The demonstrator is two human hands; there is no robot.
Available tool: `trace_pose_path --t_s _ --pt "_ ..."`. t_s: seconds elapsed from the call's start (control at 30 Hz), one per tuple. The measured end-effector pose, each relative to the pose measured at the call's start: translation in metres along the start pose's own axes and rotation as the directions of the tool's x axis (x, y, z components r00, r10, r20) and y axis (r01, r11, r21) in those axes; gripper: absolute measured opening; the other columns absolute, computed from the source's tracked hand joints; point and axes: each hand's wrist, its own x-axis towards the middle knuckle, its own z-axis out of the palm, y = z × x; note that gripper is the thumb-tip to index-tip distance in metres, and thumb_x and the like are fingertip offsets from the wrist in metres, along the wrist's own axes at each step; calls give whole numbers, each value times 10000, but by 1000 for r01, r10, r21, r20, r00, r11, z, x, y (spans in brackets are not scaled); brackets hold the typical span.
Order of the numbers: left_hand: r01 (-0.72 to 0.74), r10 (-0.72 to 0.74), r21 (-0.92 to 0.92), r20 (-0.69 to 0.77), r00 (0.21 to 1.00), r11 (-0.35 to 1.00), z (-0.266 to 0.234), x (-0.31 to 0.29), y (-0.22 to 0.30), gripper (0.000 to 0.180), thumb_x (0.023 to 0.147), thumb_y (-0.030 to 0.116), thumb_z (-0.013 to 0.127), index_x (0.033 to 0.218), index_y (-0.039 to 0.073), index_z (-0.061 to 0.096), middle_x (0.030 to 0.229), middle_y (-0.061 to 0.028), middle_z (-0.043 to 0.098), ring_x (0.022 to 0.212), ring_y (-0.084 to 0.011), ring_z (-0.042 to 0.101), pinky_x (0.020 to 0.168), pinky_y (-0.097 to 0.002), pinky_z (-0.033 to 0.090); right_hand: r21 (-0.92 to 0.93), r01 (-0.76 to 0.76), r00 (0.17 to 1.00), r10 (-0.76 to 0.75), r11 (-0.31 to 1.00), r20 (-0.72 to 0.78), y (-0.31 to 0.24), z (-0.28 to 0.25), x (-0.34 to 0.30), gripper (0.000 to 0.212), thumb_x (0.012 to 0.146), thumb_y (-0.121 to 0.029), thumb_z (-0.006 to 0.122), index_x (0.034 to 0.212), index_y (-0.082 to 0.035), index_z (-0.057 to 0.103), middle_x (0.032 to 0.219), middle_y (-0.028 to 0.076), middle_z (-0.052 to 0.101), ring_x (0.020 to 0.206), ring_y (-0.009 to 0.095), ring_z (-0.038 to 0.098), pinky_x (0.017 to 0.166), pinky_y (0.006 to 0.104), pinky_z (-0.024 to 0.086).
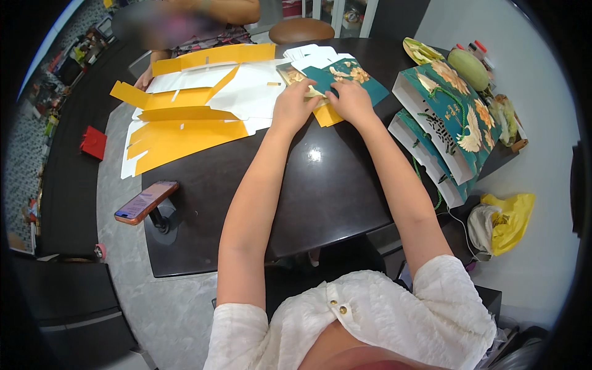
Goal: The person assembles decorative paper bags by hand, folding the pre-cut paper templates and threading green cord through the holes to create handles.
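A teal printed cardboard piece [372, 88] with gold and cream flowers lies at the far side of the dark table, part of it pale gold. My left hand [296, 106] is at its near left edge, fingers bent and pinching the board. Close beside it, my right hand [351, 103] grips the same board with curled fingers. A yellow flap [327, 115] sticks out below, between my hands. White cut sheets [311, 55] are piled just behind. To the left lie unfolded yellow-and-white box blanks [185, 139], some flaps standing up.
Teal floral gift bags [459, 117] with green cords lie at the table's right. Behind them are a melon [468, 69] and a leaf-shaped dish [422, 50]. A phone [147, 202] rests on a stand at the left edge. Another person's hand [143, 80] is by the blanks.
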Motion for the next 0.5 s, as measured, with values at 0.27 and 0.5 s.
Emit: trace_pose_path --t_s 0.27,0.5 --pt "-107 100 -26 -194 976 994 -13 9 5 164 778 176 768 845 41 703 884 -96 672 864 -270 657 758 -356 509 187 77 995 -62 979 -82 28 -4 -5 405 833 -106 529 1229 -87 617 1242 171 605 1187 326 545 986 444 443" --pt "-213 223 73 -192 956 974 -22 8 4 153 776 175 766 829 48 699 924 -97 664 878 -262 638 744 -341 504 253 -65 934 148 965 -324 12 -34 4 308 866 -106 492 1134 -48 633 966 184 684 865 377 656 793 480 516"
